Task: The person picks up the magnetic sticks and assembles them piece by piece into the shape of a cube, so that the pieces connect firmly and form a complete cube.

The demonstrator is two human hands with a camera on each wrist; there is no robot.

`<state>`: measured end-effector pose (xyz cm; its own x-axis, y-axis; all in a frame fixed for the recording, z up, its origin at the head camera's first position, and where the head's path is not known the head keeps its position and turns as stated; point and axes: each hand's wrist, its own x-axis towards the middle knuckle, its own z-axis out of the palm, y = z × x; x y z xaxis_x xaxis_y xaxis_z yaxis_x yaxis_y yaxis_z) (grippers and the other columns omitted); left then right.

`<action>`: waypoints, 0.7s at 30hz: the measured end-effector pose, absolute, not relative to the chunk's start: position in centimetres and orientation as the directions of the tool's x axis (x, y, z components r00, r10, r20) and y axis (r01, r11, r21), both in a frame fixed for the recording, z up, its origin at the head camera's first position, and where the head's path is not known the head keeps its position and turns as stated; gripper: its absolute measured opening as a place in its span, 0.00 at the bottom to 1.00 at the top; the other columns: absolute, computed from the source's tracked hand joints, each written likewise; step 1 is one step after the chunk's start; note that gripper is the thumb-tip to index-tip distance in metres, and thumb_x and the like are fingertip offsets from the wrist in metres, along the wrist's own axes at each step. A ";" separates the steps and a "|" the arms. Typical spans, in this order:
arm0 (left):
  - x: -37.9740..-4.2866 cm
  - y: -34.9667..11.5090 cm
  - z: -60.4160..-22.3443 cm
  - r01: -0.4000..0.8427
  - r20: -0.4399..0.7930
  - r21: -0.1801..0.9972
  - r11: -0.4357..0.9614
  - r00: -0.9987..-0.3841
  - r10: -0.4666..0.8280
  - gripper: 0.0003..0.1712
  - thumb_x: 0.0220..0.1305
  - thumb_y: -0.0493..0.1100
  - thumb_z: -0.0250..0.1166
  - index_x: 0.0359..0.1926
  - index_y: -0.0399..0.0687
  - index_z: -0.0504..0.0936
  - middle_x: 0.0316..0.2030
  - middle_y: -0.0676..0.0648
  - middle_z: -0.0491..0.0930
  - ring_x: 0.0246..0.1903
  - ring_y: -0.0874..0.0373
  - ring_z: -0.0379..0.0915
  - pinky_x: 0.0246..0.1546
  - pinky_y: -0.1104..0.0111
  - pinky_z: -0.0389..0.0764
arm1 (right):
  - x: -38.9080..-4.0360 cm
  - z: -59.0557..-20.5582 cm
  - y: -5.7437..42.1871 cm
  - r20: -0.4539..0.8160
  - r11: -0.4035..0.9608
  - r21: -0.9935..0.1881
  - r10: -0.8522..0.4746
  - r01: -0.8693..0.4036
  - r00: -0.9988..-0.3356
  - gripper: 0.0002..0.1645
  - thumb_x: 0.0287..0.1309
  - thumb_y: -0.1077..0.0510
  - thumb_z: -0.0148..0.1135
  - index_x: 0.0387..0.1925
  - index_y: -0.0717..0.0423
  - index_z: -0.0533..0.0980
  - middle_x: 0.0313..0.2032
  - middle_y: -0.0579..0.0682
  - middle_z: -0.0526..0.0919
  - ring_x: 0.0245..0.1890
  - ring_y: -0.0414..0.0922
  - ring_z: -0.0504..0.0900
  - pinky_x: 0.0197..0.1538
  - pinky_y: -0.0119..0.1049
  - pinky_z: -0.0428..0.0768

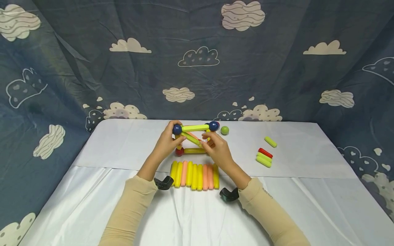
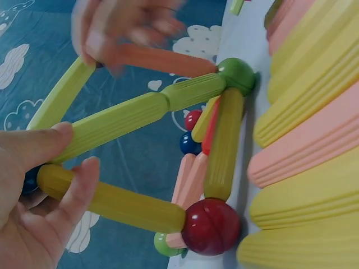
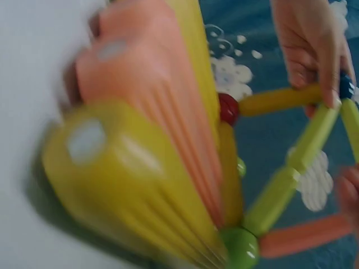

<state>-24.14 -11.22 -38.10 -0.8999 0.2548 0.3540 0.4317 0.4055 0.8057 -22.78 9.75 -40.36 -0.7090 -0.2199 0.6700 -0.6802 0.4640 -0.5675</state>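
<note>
My left hand (image 1: 166,143) grips the blue ball (image 1: 177,129) at the upper left corner of a frame of ridged sticks and balls. Its thumb presses a diagonal of two lime sticks (image 2: 118,126), joined end to end, which slants down to a green ball (image 2: 236,77). Below the blue ball, a yellow stick (image 2: 134,204) runs to a red ball (image 2: 210,227). My right hand (image 1: 217,148), blurred in the left wrist view, has loosely bent fingers near the frame's right side, under another blue ball (image 1: 213,126). A lime stick (image 1: 195,128) spans the top.
A row of yellow and pink sticks (image 1: 195,176) lies on the white cloth in front of the frame. Right of it are a loose green ball (image 1: 224,130), a red stick (image 1: 265,152) beside lime sticks (image 1: 263,160), and a lone lime stick (image 1: 270,141).
</note>
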 end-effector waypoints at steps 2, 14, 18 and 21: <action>-24.0 -11.0 -38.2 0.431 0.362 0.793 0.430 -0.902 0.235 0.28 0.56 0.37 0.64 0.54 0.43 0.61 0.37 0.43 0.71 0.25 0.54 0.70 0.23 0.66 0.74 | -22.9 -39.9 10.6 0.755 0.477 -0.504 -0.160 -0.720 -0.635 0.20 0.46 0.67 0.66 0.42 0.62 0.71 0.36 0.55 0.73 0.31 0.45 0.71 0.34 0.32 0.73; -23.7 -10.2 -38.9 0.461 0.452 0.701 0.544 -0.877 0.161 0.32 0.57 0.39 0.63 0.60 0.42 0.58 0.56 0.39 0.64 0.55 0.52 0.63 0.56 0.62 0.63 | -24.8 -39.7 12.7 0.433 0.443 -0.741 -0.261 -0.505 -0.863 0.39 0.56 0.68 0.57 0.64 0.43 0.53 0.42 0.59 0.75 0.41 0.51 0.78 0.40 0.40 0.78; -23.8 -10.1 -39.0 0.464 0.465 0.694 0.551 -0.873 0.150 0.34 0.57 0.39 0.63 0.61 0.44 0.58 0.56 0.40 0.63 0.55 0.52 0.63 0.56 0.61 0.63 | -24.5 -40.0 12.7 0.479 0.430 -0.725 -0.246 -0.538 -0.842 0.39 0.54 0.70 0.57 0.62 0.44 0.55 0.41 0.58 0.75 0.40 0.50 0.78 0.38 0.37 0.79; -24.1 -10.2 -39.0 0.465 0.471 0.690 0.554 -0.870 0.144 0.35 0.57 0.39 0.63 0.62 0.45 0.57 0.56 0.39 0.63 0.55 0.51 0.63 0.56 0.60 0.63 | -24.1 -40.2 12.5 0.510 0.418 -0.715 -0.236 -0.560 -0.827 0.37 0.53 0.71 0.58 0.61 0.48 0.56 0.40 0.58 0.75 0.39 0.49 0.79 0.37 0.36 0.79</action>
<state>-24.14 -10.21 -39.04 -0.8701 0.1436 0.4715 0.4654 0.5542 0.6901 -24.14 12.50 -40.23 -0.8271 -0.2358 0.5102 -0.5603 0.4181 -0.7150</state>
